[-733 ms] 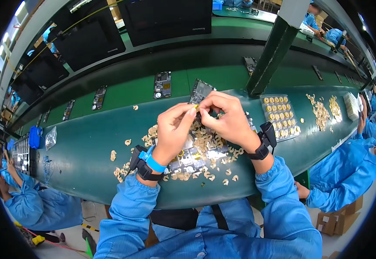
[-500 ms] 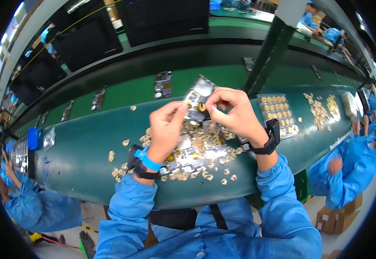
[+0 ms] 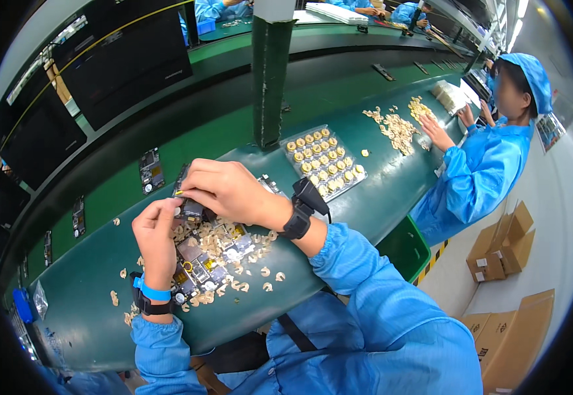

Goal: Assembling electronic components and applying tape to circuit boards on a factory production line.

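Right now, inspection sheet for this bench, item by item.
Surface: green bench top, partly covered.
Work items: circuit boards partly under cream C-shaped pieces; small yellow piece at the fingertips; clear tray with rows of round yellow parts.
Clutter: loose cream pieces scattered around the boards.
Hands: left hand and right hand close together; grips unclear.
Cables: apparent short dark lead by the right-wrist device.
Surroundings: co-worker at right; green bin; cardboard boxes.

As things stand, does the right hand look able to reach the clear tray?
Probably yes: nothing tall stands between the right hand and tray, though that hand seems busy with a yellow piece.
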The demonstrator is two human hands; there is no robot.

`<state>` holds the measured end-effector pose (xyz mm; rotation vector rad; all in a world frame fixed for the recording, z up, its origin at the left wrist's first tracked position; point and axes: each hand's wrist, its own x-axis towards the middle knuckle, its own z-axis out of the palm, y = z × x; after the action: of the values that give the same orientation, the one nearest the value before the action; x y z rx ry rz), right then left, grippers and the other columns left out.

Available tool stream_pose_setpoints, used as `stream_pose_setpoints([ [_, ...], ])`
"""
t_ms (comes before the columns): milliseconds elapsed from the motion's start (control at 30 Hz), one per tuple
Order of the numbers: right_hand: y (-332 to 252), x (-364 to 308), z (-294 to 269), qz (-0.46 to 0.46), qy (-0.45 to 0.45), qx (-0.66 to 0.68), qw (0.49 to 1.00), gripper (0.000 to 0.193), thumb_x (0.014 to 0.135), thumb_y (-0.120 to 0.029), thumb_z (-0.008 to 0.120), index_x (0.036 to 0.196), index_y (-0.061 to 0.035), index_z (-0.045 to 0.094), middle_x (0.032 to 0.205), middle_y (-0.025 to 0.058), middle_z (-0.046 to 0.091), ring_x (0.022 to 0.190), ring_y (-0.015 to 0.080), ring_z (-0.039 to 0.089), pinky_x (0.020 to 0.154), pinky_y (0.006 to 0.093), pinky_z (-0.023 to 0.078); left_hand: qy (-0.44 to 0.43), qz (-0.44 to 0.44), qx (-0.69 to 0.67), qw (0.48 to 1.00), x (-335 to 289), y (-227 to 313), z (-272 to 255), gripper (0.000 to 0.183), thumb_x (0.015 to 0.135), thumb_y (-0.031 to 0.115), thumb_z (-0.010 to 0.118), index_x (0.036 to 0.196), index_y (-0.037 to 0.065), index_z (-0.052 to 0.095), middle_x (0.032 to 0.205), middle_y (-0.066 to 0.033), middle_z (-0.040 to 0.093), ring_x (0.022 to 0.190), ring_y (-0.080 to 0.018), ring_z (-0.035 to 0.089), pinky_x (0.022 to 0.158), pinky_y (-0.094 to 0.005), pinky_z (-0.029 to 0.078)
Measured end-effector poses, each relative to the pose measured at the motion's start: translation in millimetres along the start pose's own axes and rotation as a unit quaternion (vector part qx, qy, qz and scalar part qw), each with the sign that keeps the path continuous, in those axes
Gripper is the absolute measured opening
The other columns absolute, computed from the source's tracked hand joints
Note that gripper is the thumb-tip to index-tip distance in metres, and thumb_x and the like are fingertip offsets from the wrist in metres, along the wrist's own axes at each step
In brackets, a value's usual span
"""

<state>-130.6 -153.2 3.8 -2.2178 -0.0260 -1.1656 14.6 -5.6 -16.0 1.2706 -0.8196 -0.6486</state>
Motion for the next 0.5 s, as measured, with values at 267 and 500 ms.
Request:
stream_pose_setpoints([
  [267,-4.3,-1.7,8.2,-0.104,-0.008,-0.125,0.987,0.01,0.084,-0.009,0.072,0.093,-0.0057,0.07,0.087,0.0063,0.064,0.082,0.0263,0.068,0.068,0.0381,0.055,-0.009,-0.017,-0.074,0.997,-1.0,-2.8,-5.0,0.018,0.104,0.016,0.065,0.107,0.0,0.072,0.1,-0.0005,0.072,0.082,-0.0035,0.06,0.069,-0.0221,0.048],
  [500,-0.7,-3.5,9.6,0.037,0.012,0.019,0.999,0.014,0.09,-0.012,0.075,0.093,0.0003,0.07,0.089,0.013,0.068,0.079,0.0324,0.066,0.07,0.0405,0.053,0.002,0.013,-0.018,1.0,-3.1,2.8,1.6,0.016,0.102,0.01,0.068,0.106,-0.005,0.073,0.091,0.0008,0.07,0.08,-0.0034,0.059,0.07,-0.0194,0.044],
])
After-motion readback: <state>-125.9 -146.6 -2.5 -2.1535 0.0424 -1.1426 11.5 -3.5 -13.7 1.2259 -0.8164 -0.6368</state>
